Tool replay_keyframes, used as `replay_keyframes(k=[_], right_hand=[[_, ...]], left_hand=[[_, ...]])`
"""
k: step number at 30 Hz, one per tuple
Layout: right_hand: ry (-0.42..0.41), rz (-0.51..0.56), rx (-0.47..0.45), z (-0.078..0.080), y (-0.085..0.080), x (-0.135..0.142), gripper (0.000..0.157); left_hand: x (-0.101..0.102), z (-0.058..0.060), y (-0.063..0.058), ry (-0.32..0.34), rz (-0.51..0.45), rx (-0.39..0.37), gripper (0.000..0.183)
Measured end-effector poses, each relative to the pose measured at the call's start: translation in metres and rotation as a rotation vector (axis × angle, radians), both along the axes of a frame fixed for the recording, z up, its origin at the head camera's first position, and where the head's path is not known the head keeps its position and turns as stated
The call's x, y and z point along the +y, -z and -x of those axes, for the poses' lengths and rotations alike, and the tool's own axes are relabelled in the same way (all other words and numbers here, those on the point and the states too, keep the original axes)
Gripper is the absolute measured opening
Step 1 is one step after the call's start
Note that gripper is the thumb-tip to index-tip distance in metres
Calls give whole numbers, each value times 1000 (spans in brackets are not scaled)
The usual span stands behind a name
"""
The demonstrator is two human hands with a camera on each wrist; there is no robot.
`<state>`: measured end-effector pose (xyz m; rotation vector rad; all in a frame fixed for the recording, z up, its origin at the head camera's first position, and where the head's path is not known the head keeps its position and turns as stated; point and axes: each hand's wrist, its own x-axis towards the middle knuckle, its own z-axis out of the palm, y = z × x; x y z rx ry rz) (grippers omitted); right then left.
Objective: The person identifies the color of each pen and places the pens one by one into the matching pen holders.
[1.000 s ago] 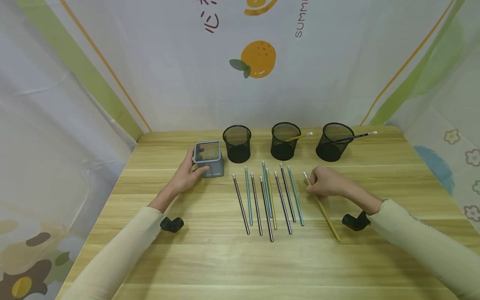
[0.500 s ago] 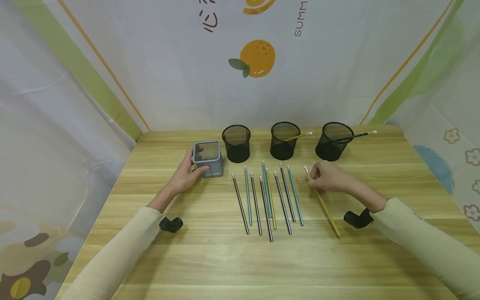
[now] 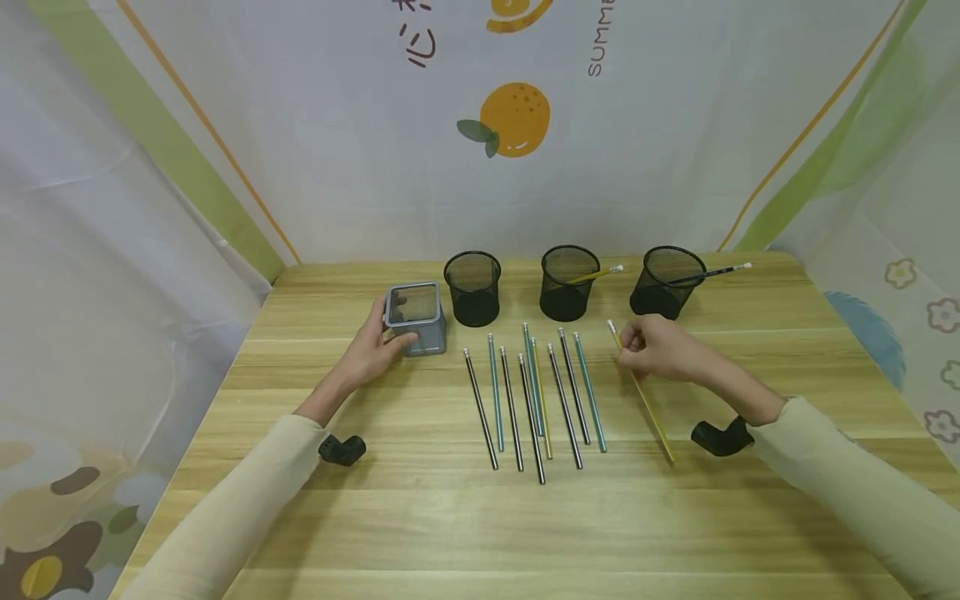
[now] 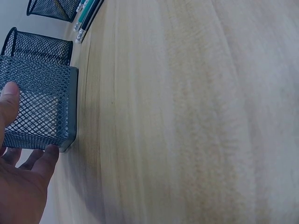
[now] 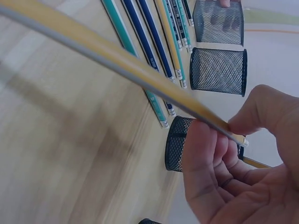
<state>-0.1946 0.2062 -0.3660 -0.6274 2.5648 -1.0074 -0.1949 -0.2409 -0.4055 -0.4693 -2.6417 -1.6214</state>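
My left hand [image 3: 371,350] grips a grey square mesh pen holder [image 3: 427,337] at the back left, thumb on its front side and fingers round the far side. In the left wrist view the thumb lies against the mesh of the holder [image 4: 37,107]. My right hand [image 3: 663,350] pinches a yellow pencil [image 3: 652,417] close to its white eraser end. In the right wrist view the pencil [image 5: 140,77] slants across, held between thumb and fingers. Several dark, teal and yellow pencils [image 3: 558,387] lie side by side on the wooden table [image 3: 450,533], between my hands.
Three round black mesh cups stand along the back. The left cup [image 3: 474,304] is beside the grey holder. A yellow pencil leans in the middle cup [image 3: 566,302], a dark one in the right cup [image 3: 654,300]. A printed curtain [image 3: 360,183] hangs behind the table.
My right hand has moved slightly up and away from me, taking the yellow pencil with it. My left hand and the grey holder have stayed in place.
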Motion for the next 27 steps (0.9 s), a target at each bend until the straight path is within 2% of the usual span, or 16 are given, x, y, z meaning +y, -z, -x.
replay_keyframes(k=[2,11,20,27], right_hand=[[5,5,2,0,-1,0,8],[34,47,30,1,-1,3,11],[34,134,34,1,-3,0,11],[51,198,45,2,-6,1,10]], left_hand=[[-4,5,9,-6,4,-1,76],[-1,3,6,-5,-27,-20,72],[-6,6,12,-8,-7,-20,74],[-5,6,12,-5,-18,-17,75]])
